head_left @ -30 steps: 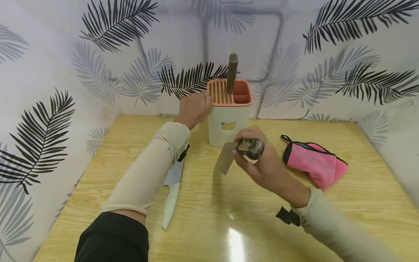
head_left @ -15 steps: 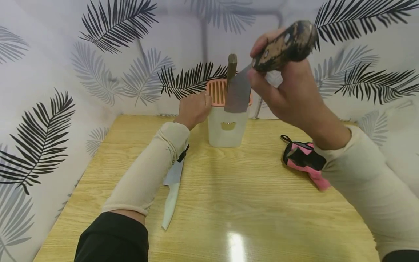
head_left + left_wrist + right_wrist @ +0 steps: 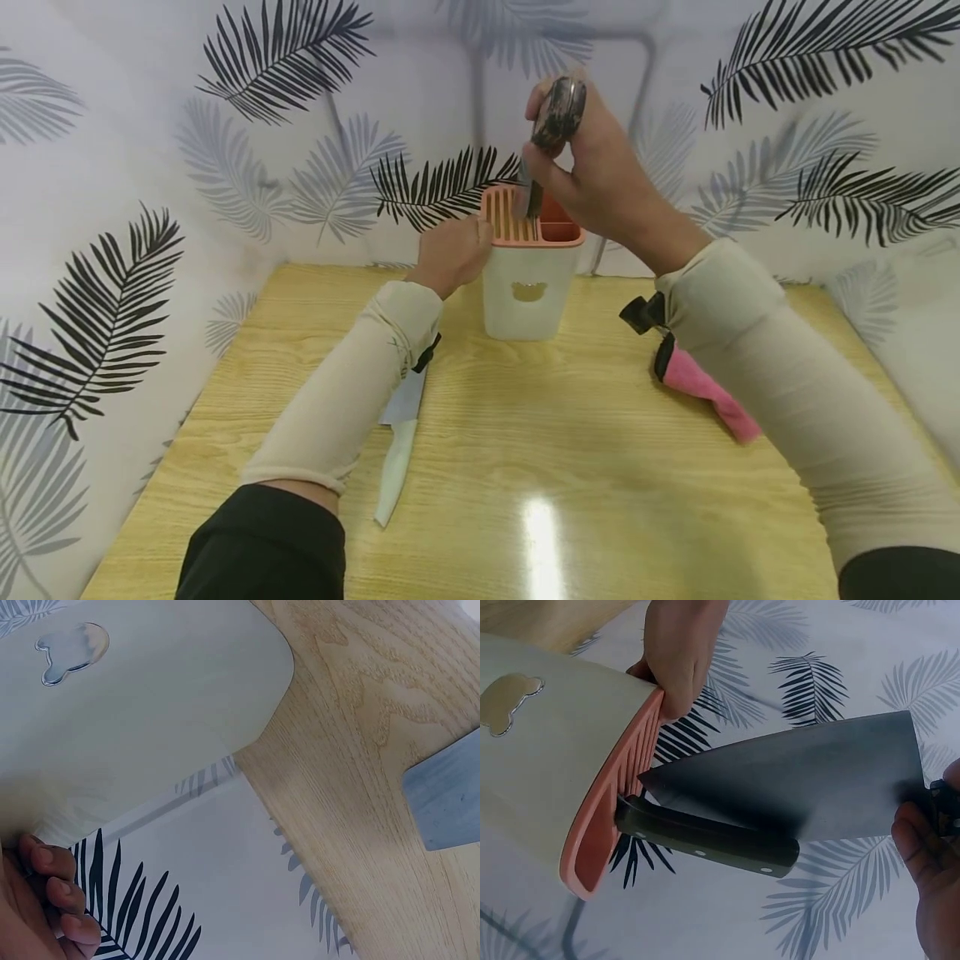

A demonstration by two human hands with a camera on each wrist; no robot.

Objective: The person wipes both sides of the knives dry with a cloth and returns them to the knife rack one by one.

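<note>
A white knife holder (image 3: 522,287) with an orange slotted top and a bear-shaped window stands against the back wall. My left hand (image 3: 450,254) grips its top rim at the left corner. High over the slots, my right hand (image 3: 607,175) holds a kitchen knife by its dark mottled handle (image 3: 561,112), blade downward. In the right wrist view the broad knife blade (image 3: 802,776) has its pointed tip right at the slots. Beside it, another knife's dark riveted handle (image 3: 705,836) sticks out of the holder.
A white-handled knife (image 3: 397,467) lies on the wooden table (image 3: 480,467), its blade partly hidden under the left forearm. A pink pouch-like cloth (image 3: 701,387) with black trim lies at the right, partly covered by the right sleeve. Leaf-patterned covering (image 3: 420,75) rises behind.
My right hand has lifted the mottled-handled knife from low in front of the holder to above its slots, tip turned down. The left hand keeps its grip on the rim.
</note>
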